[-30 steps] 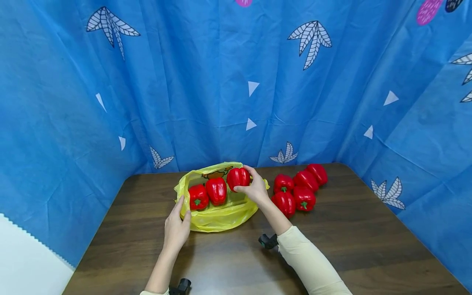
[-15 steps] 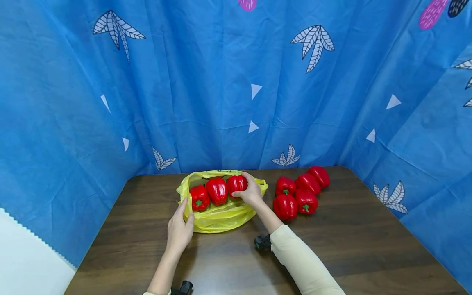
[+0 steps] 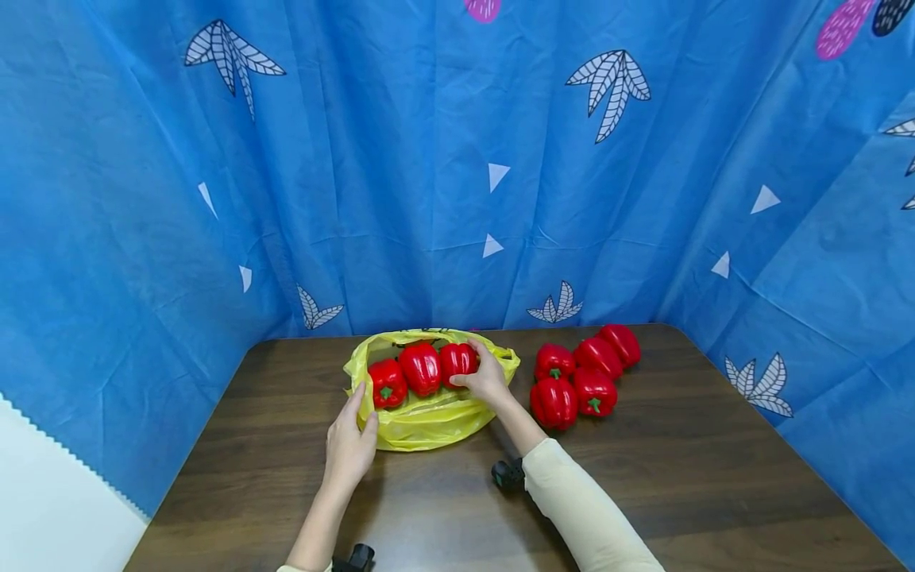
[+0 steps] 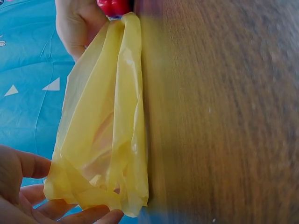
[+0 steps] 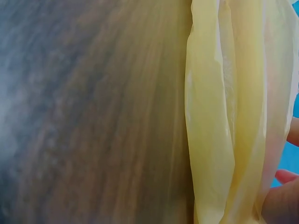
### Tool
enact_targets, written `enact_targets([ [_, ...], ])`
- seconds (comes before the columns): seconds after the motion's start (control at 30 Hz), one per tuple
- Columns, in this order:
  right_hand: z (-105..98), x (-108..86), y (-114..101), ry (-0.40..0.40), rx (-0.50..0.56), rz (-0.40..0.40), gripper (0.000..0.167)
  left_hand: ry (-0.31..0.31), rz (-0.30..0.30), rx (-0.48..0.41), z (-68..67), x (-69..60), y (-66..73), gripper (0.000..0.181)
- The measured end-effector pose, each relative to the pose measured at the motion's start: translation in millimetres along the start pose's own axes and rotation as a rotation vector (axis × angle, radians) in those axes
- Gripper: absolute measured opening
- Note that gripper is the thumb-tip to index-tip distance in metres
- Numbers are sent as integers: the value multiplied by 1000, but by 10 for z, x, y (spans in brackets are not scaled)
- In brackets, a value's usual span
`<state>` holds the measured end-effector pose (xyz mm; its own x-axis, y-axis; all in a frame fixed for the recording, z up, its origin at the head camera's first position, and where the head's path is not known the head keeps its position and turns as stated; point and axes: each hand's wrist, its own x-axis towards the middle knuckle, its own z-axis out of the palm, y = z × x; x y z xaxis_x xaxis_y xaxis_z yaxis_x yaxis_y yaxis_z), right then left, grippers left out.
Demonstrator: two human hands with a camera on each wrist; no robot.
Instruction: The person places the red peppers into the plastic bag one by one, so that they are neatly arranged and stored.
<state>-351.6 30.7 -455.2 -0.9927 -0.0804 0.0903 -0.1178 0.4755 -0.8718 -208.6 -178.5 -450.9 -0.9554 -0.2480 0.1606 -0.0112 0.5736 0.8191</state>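
A yellow plastic bag (image 3: 436,427) lies on its side on the table, mouth open, with three red bell peppers in a row inside. My left hand (image 3: 351,451) grips its left edge; the left wrist view shows the fingers curled around the thin plastic (image 4: 100,140). In the bag's right part, my right hand (image 3: 487,376) holds the rightmost bell pepper (image 3: 458,363) between thumb and fingers. Beside it sit the middle pepper (image 3: 420,369) and the left pepper (image 3: 388,384). The right wrist view shows mainly the bag's folds (image 5: 224,116), with fingertips at the right edge.
Several more red bell peppers (image 3: 595,391) are grouped on the wooden table (image 3: 700,477), right of the bag. A blue patterned curtain (image 3: 400,175) stands behind the table and along its sides.
My right hand has lowered the bell pepper into the bag, beside the other two, and its back rim has dropped. The left hand stays at the bag's left edge. The head view has shifted slightly.
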Motion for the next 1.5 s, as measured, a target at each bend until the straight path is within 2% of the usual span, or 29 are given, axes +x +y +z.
enact_targets([
  [0.3,-110,-5,-9,14,-24,-50,85,9,7,8,1,2,-3,59],
  [0.5,-235,-16,-43,19,5,-52,88,7,3,14,-16,-4,11,59],
  [0.7,-335,-57,-60,-15,91,-68,84,5,2,13,-21,-3,15,59],
  [0.93,-481,-181,-83,-114,243,-122,80,4,4,18,-23,-1,7,59],
  [1.1,-715,-347,-142,-166,277,-212,80,-1,4,21,-18,3,6,60],
  [1.2,-899,-473,-167,-170,291,-249,79,-2,8,23,-18,5,8,60],
  [1.37,-1221,-661,-113,-99,238,-276,78,-10,5,19,-23,6,10,60],
  [1.5,-1461,-778,15,-22,198,-269,78,-15,0,21,-32,6,5,61],
])
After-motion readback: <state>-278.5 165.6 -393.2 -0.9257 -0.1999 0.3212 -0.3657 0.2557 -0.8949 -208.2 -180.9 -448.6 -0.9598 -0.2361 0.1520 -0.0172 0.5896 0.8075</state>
